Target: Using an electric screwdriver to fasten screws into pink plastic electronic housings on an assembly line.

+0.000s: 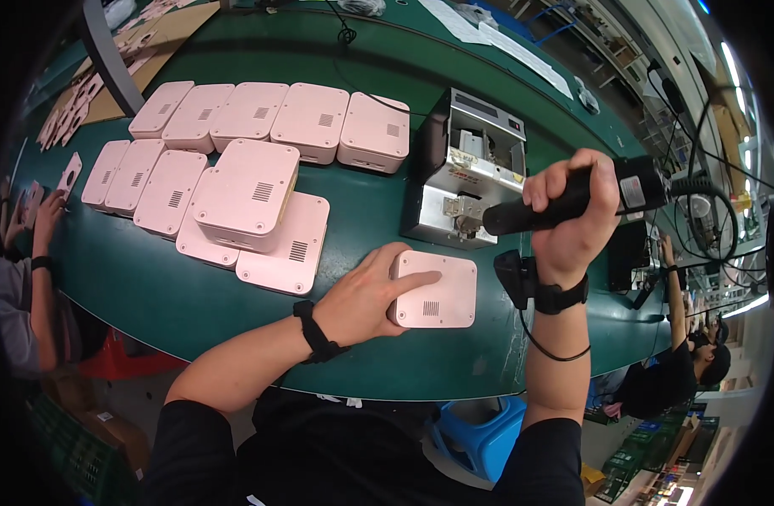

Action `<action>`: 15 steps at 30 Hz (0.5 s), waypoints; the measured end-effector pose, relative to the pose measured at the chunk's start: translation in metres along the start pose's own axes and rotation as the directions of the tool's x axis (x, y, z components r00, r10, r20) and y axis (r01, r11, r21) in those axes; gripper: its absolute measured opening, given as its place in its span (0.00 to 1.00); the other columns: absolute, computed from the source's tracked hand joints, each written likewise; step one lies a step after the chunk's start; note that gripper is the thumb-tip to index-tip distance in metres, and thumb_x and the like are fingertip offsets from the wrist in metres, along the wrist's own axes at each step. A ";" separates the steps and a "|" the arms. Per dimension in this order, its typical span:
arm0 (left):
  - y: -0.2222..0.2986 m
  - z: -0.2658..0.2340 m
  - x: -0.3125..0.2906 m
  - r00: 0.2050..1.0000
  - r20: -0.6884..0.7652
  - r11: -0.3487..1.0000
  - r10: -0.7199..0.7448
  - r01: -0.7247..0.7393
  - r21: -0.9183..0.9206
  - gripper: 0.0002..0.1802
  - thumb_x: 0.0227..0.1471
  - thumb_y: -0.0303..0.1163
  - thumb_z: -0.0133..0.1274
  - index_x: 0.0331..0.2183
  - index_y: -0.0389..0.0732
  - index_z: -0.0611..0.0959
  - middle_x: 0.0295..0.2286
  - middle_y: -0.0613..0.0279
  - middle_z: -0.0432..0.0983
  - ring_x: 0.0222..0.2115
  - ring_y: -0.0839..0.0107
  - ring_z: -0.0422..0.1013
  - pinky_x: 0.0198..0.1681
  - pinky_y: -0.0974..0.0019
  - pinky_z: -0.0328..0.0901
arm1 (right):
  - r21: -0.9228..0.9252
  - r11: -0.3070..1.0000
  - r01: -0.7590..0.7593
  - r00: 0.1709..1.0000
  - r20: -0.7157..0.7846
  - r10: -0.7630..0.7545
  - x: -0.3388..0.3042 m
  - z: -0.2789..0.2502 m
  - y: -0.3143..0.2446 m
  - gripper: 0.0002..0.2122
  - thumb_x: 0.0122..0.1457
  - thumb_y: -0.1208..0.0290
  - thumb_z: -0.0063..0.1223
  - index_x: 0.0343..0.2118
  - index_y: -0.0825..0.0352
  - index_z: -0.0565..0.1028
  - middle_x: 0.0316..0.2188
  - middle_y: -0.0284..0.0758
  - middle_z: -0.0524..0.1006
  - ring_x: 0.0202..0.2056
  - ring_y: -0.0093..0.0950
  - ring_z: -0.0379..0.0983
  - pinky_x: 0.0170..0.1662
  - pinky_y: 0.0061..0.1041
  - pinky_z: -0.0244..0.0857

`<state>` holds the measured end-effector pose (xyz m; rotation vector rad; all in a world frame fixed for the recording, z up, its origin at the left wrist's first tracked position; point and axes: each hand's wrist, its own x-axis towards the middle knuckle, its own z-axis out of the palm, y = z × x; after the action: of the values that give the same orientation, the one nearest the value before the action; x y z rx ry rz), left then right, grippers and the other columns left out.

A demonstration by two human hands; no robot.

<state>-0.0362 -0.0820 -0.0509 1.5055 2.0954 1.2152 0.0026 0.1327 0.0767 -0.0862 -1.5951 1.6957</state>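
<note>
The left hand [372, 291] grips the left end of a pink box [452, 302] on the green table [370, 367], one finger straight across the top, the others spread and partly hidden. The box's long axis runs left to right, vent slots [431, 309] nearest the person. The right hand [577, 202] has its fingers wrapped around a black power tool [515, 217], hiding its middle; the nose points left. Its pale label [632, 191] is too small to read. Beyond stand a metal machine [435, 211] and more pink boxes [245, 187], some overlapping.
</note>
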 end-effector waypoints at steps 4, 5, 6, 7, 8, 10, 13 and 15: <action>-0.003 0.001 0.001 1.000 -0.010 1.000 0.001 -0.001 -0.011 0.42 0.32 0.29 0.70 0.54 0.55 0.76 0.52 0.50 0.60 0.52 0.50 0.64 0.55 0.56 0.65 | 0.006 0.995 -0.098 0.992 0.075 0.097 -0.012 -0.007 -0.016 0.16 0.64 0.53 0.40 0.36 0.64 0.66 0.17 0.31 0.64 0.17 0.23 0.60 0.26 0.27 0.59; -0.004 -0.001 0.002 1.000 -0.021 1.000 0.005 -0.005 0.004 0.42 0.32 0.28 0.70 0.53 0.55 0.76 0.52 0.50 0.61 0.52 0.50 0.64 0.54 0.56 0.65 | 0.051 0.992 -0.113 0.991 0.077 0.109 -0.021 -0.012 -0.023 0.16 0.64 0.53 0.40 0.36 0.64 0.66 0.17 0.31 0.64 0.16 0.23 0.60 0.26 0.27 0.59; -0.004 -0.004 0.002 0.999 -0.033 1.000 0.008 -0.008 0.018 0.42 0.31 0.28 0.70 0.53 0.54 0.76 0.51 0.51 0.61 0.52 0.49 0.64 0.54 0.56 0.66 | 0.096 0.987 -0.128 0.990 0.079 0.121 -0.032 -0.017 -0.030 0.17 0.64 0.53 0.40 0.36 0.64 0.66 0.17 0.31 0.64 0.16 0.23 0.60 0.25 0.27 0.60; -0.004 -0.002 0.004 0.999 -0.040 0.999 0.024 -0.023 0.028 0.42 0.31 0.27 0.70 0.53 0.54 0.76 0.51 0.51 0.61 0.53 0.49 0.64 0.54 0.56 0.66 | 0.132 0.982 -0.135 0.989 0.073 0.126 -0.043 -0.024 -0.036 0.17 0.64 0.52 0.40 0.36 0.65 0.66 0.17 0.31 0.64 0.16 0.23 0.60 0.25 0.27 0.60; -0.002 0.000 0.004 0.999 -0.030 1.000 0.024 -0.024 0.014 0.42 0.31 0.27 0.70 0.53 0.54 0.76 0.51 0.51 0.61 0.53 0.49 0.64 0.54 0.56 0.66 | 0.120 0.983 -0.142 0.989 0.062 0.135 -0.053 -0.030 -0.040 0.17 0.64 0.52 0.40 0.36 0.65 0.66 0.17 0.31 0.64 0.16 0.23 0.60 0.25 0.27 0.60; -0.002 -0.001 0.005 1.000 -0.027 1.000 0.005 -0.005 0.004 0.42 0.31 0.27 0.70 0.53 0.54 0.77 0.51 0.51 0.61 0.52 0.49 0.64 0.54 0.56 0.66 | 0.056 0.992 -0.113 0.993 0.045 0.110 -0.068 -0.036 -0.044 0.17 0.64 0.52 0.39 0.37 0.65 0.65 0.17 0.31 0.64 0.15 0.23 0.60 0.25 0.27 0.60; -0.003 0.002 0.004 1.000 -0.021 1.000 -0.005 0.005 0.002 0.42 0.31 0.27 0.70 0.53 0.54 0.77 0.51 0.51 0.61 0.52 0.49 0.65 0.54 0.56 0.66 | 0.020 0.995 -0.095 0.995 0.027 0.094 -0.078 -0.043 -0.046 0.18 0.63 0.51 0.39 0.37 0.65 0.65 0.17 0.31 0.64 0.15 0.23 0.59 0.24 0.27 0.60; -0.002 0.002 0.004 1.000 -0.023 1.000 -0.012 0.012 0.006 0.42 0.31 0.27 0.70 0.53 0.55 0.77 0.51 0.51 0.61 0.51 0.49 0.65 0.53 0.56 0.66 | 0.011 0.996 -0.091 0.996 0.021 0.090 -0.082 -0.046 -0.047 0.18 0.63 0.51 0.39 0.37 0.65 0.64 0.17 0.31 0.64 0.14 0.23 0.59 0.24 0.26 0.60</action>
<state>-0.0382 -0.0774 -0.0530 1.4862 2.1218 1.2289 0.1069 0.1186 0.0703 -0.1371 -1.6175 1.7808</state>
